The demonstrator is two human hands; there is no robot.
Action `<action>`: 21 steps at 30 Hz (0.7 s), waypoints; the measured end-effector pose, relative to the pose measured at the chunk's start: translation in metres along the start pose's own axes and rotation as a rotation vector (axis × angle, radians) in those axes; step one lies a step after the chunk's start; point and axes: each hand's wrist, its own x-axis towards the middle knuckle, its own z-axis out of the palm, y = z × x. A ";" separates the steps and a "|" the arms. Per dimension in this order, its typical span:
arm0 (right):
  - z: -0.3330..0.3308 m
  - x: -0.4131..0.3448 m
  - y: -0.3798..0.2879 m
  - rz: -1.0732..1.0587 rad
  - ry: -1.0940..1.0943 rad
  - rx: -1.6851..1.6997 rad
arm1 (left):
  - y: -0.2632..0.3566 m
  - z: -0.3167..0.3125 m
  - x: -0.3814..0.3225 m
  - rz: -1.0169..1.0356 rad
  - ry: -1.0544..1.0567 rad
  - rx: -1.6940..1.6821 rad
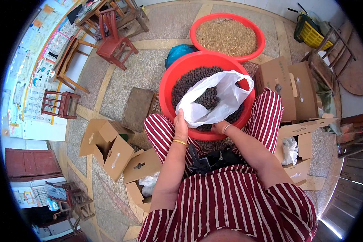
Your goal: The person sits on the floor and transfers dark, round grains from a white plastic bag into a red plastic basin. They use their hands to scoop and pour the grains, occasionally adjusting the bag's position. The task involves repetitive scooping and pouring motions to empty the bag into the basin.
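Observation:
A large red plastic basin [166,81] stands between my knees, holding a heap of small dark round fruits [184,75]. Over the heap lies a white plastic bag [230,103], its mouth spread wide and some of the same fruits [210,98] inside. My left hand [181,124] grips the bag's near left edge, thumb on top. Low in the basin, my right hand [220,127] reaches among the loose fruits beside the bag's near edge. Its fingers are partly hidden, so its grip does not show.
Behind stands another red basin [193,36] of tan grain-like material [227,36], near a blue plastic bag [180,54]. Open cardboard boxes [118,157] flank me on the left; more boxes [278,87] stand right. A red wooden chair [115,45] is at upper left.

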 end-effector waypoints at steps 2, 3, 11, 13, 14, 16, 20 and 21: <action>-0.015 -0.009 -0.008 -0.027 -0.156 0.205 | -0.002 0.000 0.003 0.009 -0.005 0.036; -0.025 -0.015 -0.012 -0.062 -0.204 0.356 | -0.001 0.003 0.003 0.027 0.003 0.038; -0.093 -0.028 -0.040 -0.204 0.574 0.920 | -0.003 0.003 0.001 0.028 -0.012 0.031; -0.098 -0.022 -0.038 -0.145 0.787 0.745 | 0.005 0.010 -0.003 0.037 -0.011 0.042; -0.093 -0.017 -0.029 -0.158 0.847 0.588 | 0.008 0.012 -0.004 0.042 -0.010 0.047; -0.066 -0.003 -0.004 -0.064 0.974 0.273 | 0.001 0.009 0.001 0.058 -0.009 0.092; -0.062 -0.009 -0.002 0.011 0.797 0.482 | 0.007 0.006 -0.004 0.053 0.020 0.170; -0.071 -0.018 -0.012 0.026 0.643 0.687 | 0.008 0.005 -0.006 0.030 0.029 0.126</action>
